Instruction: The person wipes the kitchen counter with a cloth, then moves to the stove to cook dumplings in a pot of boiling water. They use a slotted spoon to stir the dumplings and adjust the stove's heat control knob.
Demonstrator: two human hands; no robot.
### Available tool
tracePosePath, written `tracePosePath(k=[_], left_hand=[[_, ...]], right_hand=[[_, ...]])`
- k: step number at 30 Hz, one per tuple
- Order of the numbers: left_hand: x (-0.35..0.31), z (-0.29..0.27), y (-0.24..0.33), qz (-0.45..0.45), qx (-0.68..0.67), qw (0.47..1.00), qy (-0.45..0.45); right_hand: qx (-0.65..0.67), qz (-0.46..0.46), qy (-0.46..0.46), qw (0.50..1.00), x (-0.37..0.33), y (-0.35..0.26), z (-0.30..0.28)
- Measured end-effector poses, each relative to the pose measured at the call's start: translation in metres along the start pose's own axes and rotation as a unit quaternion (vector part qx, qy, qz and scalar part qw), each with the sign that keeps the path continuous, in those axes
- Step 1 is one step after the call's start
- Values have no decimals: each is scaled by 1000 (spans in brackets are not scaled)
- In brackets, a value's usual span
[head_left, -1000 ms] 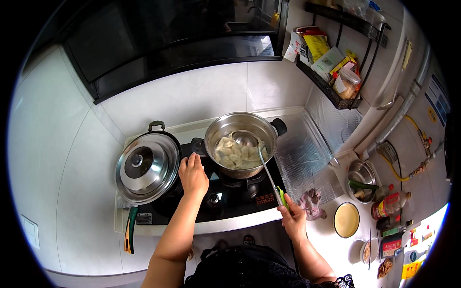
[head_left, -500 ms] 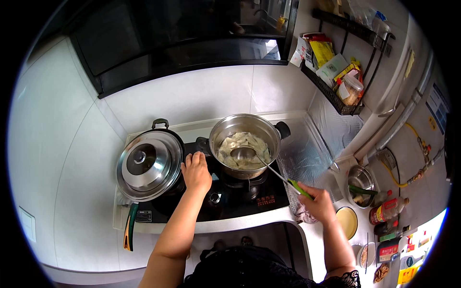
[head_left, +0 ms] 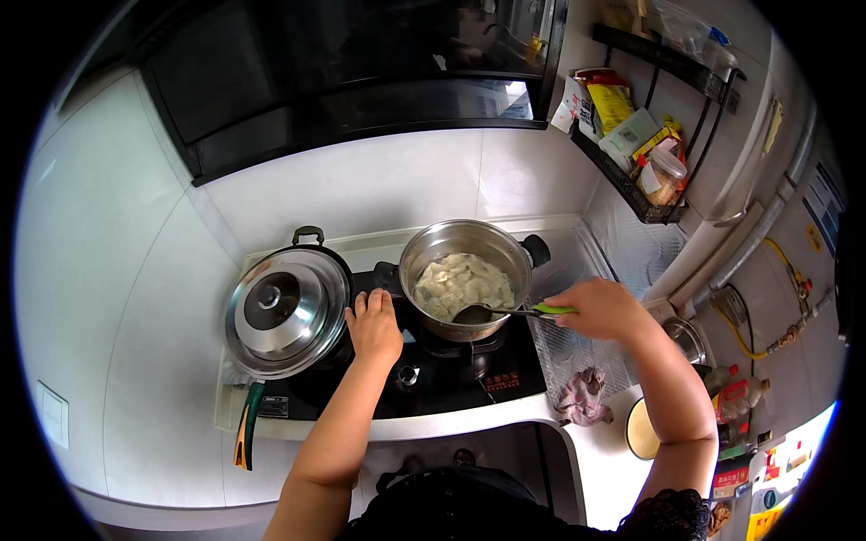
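Observation:
A steel pot (head_left: pixel 424 242) stands on the black gas stove (head_left: pixel 433 388), and pale, folded dumplings (head_left: pixel 462 281) lie crowded in it. My right hand (head_left: pixel 597 309) is closed round the green grip of a ladle (head_left: pixel 514 312) at the pot's right. The ladle's dark bowl is at the near inner side of the pot, beside the dumplings. My left hand (head_left: pixel 373 332) lies over the stove with fingers stretched out, its fingertips just below the pot's dark left handle (head_left: pixel 386 276). Whether they touch that handle I cannot tell.
Left of the pot sits a wok with a domed steel lid (head_left: pixel 298 311), its green handle (head_left: pixel 247 424) jutting past the counter's front edge. A crumpled cloth (head_left: pixel 585 397), a pale yellow bowl (head_left: pixel 641 429) and bottles (head_left: pixel 743 398) are at the right. A rack (head_left: pixel 631 180) hangs above.
My right hand has moved up and turned over, drawing the ladle bowl from the middle of the dumplings to the pot's near side. My left hand stays nearly in place.

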State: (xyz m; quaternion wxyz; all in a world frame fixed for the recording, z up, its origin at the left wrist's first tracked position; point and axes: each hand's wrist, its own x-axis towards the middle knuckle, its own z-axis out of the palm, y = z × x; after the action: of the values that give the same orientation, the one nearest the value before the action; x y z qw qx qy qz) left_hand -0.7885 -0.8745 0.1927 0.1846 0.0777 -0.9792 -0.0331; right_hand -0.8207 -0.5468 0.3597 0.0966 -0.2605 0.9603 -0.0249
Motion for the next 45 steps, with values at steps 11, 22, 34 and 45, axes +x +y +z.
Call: tracePosePath(k=[11, 22, 34, 45], left_hand=[[0, 2, 3, -10, 7, 1000, -2], [0, 2, 3, -14, 0, 1000, 1], [1, 5, 3, -16, 16, 1000, -9], [1, 1, 3, -12, -14, 1000, -21]], right_hand=[[-7, 22, 60, 998, 15, -17, 42], [7, 28, 158, 987, 34, -23, 101], [33, 12, 282, 959, -1, -14, 68], [177, 30, 100, 979, -27, 7, -5]])
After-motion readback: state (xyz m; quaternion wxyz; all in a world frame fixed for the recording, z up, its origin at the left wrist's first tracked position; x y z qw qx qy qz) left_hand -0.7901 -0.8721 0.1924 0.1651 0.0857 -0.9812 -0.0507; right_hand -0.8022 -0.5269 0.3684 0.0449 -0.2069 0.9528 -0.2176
